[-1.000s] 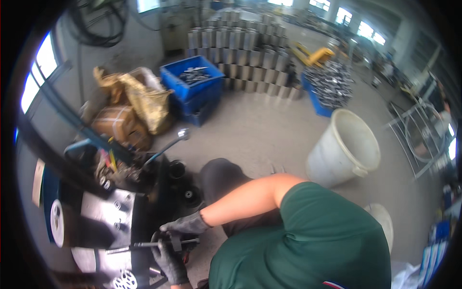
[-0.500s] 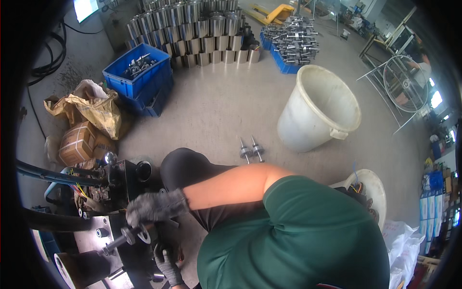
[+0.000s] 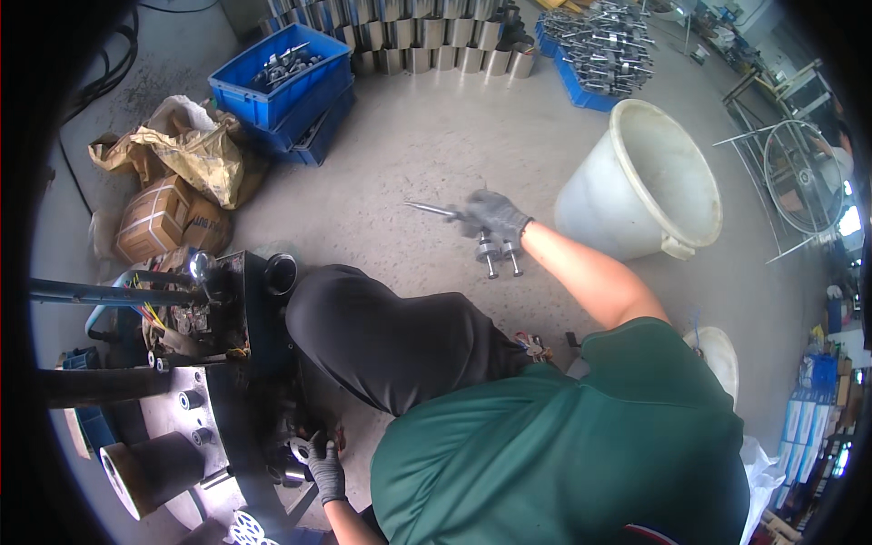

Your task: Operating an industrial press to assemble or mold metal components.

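Note:
My right hand [image 3: 498, 214], in a grey glove, is closed around a metal shaft [image 3: 431, 210] just over the floor. The shaft's tapered end points left; the rest is hidden by the glove. Two more metal shafts with thick collars [image 3: 488, 258] are right beneath this hand, their upper ends partly covered by it. My left hand [image 3: 327, 470], also gloved, is low beside the machine [image 3: 186, 400]. Its fingers are closed at a metal ring [image 3: 299, 450], whose far part is hidden in shadow.
A large white tub [image 3: 590, 186] stands right of the shafts. Blue crates [image 3: 272, 100] with metal parts, a sack [image 3: 195, 154] and cartons [image 3: 154, 218] stand far left. Stacked metal cylinders [image 3: 427, 41] and a pile of shafts [image 3: 609, 50] are at the back.
My right hand has moved from the machine to the floor shafts, carrying a shaft that was at the machine. My left hand has shifted slightly up at the metal ring. The whole view has shifted.

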The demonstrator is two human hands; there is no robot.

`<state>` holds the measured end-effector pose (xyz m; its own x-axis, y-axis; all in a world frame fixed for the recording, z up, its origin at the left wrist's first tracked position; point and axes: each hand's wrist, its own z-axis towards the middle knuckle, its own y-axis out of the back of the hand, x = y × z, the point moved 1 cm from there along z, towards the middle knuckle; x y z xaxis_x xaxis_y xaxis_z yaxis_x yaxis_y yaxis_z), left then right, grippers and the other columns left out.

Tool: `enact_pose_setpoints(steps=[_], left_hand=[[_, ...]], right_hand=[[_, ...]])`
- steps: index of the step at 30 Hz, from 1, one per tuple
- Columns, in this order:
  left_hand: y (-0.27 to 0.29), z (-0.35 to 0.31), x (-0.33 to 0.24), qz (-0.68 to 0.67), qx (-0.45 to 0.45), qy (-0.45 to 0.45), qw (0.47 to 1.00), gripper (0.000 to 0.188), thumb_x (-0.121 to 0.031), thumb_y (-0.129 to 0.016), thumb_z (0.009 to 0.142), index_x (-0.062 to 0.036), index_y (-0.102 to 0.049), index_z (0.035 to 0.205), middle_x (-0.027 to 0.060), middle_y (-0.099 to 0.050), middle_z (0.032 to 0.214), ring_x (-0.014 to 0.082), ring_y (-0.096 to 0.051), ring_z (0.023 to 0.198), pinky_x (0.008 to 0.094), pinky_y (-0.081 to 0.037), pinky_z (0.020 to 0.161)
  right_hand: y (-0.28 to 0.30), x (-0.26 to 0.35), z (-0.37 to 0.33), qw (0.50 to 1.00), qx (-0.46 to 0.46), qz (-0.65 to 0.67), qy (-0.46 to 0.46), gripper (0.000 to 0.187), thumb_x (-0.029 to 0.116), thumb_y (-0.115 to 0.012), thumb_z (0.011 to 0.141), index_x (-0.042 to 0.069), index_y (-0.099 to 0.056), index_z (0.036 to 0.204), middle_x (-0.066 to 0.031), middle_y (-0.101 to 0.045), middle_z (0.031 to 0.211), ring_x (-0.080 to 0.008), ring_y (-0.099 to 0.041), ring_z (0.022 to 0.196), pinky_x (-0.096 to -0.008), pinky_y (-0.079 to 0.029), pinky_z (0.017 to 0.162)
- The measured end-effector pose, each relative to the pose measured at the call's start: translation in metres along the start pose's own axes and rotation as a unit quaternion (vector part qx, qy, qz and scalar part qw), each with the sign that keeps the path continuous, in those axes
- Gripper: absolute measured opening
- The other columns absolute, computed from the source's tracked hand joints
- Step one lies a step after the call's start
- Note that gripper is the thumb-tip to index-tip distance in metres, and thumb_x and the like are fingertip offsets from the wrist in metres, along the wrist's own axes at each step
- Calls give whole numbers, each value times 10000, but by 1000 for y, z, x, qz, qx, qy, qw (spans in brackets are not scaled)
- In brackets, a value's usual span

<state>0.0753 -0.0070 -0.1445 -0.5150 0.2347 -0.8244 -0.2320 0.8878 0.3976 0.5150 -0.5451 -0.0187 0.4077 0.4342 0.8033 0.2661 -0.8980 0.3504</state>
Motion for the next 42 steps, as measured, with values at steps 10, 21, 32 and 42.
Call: enact_pose_setpoints(steps=[10, 21, 32, 42], left_hand=[[2, -19, 19, 56, 3, 85, 995, 364, -73, -649, 1034, -10, -629, 1392, 113, -709, 1312, 217, -638, 1222, 343, -458, 1102], [-9, -27, 28, 110, 10, 113, 987, 361, -93, -648, 1016, -6, -649, 1366, 135, -729, 1276, 217, -660, 1160, 334, -488, 1043], [-8, -34, -28, 154, -18, 84, 984, 359, -135, -687, 994, 6, -665, 1323, 160, -739, 1170, 220, -684, 1038, 351, -537, 957], [65, -120, -149, -108, -328, -167, 923, 362, -33, -697, 998, -33, -658, 1358, 111, -715, 1286, 183, -679, 1217, 324, -546, 1019]], right_hand=[[65, -124, 97, 750, 73, -657, 13, 391, 380, -751, 856, 167, -787, 1181, -176, -790, 1124, -347, -741, 1133, -475, -585, 908], [60, -203, 162, 871, 5, -486, 73, 244, 228, -722, 929, 99, -773, 1129, -183, -780, 1087, -347, -764, 994, -427, -607, 856], [30, -162, 148, 920, -104, -373, 67, 367, 111, -746, 830, 73, -738, 1194, -234, -750, 1170, -402, -719, 1122, -455, -564, 982], [-151, 26, 161, 834, 156, -294, 440, 99, 3, -661, 878, -4, -717, 960, -184, -764, 945, -248, -745, 888, -377, -587, 837]])
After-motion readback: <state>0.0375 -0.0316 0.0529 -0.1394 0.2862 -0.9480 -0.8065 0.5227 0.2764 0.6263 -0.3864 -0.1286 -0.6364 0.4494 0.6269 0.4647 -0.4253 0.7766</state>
